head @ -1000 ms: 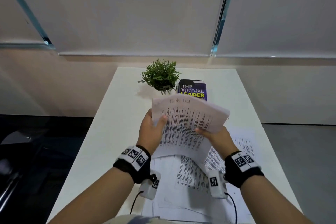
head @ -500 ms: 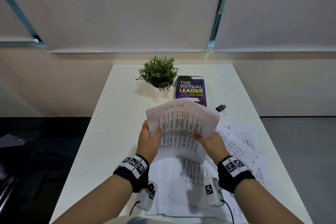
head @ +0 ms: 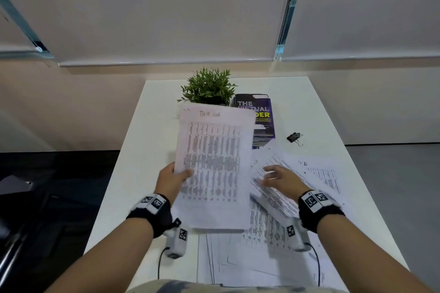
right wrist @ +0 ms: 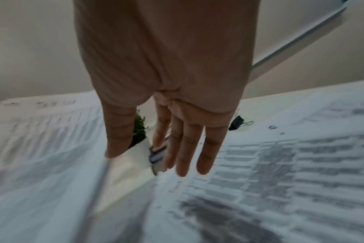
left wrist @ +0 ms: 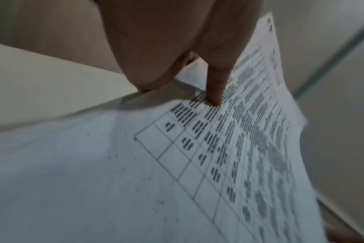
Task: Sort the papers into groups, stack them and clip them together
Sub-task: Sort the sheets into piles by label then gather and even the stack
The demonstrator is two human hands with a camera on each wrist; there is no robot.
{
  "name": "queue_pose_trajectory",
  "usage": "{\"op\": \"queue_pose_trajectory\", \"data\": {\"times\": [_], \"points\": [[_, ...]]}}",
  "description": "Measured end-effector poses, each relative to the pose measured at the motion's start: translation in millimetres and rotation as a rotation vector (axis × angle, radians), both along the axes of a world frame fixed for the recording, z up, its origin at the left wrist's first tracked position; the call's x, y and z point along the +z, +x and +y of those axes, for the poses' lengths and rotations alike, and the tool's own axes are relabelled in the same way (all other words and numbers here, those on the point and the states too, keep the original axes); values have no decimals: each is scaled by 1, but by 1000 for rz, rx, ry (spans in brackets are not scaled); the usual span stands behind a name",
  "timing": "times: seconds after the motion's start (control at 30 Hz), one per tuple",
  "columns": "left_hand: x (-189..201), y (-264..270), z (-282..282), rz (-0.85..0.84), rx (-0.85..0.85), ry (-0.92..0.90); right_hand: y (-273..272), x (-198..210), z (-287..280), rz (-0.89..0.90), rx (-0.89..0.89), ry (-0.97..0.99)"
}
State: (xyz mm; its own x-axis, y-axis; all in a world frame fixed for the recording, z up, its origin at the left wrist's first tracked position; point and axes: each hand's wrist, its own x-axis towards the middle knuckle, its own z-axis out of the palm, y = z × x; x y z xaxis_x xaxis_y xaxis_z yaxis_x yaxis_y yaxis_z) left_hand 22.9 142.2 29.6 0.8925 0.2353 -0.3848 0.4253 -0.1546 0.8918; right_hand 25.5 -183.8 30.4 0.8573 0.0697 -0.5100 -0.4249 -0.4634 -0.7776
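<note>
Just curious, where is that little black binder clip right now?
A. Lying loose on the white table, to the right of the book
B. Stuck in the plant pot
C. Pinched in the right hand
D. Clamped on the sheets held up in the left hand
A: the binder clip lies alone on the bare white table, right of the book, and neither hand touches it.

Your white sheet (head: 214,162) carries grey table rows; the book (head: 262,112) is purple, the plant (head: 209,87) green, the tabletop (head: 142,150) white.
</note>
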Motion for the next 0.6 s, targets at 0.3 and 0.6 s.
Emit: {"op": "queue_pose_trajectory", "data": {"times": [0.3, 0.6], "points": [[-36, -39, 134, 352, 34, 188, 33, -64, -85, 124, -97, -792], [-79, -48, 162, 491, 191, 328, 24, -75, -98, 84, -141, -847]]}}
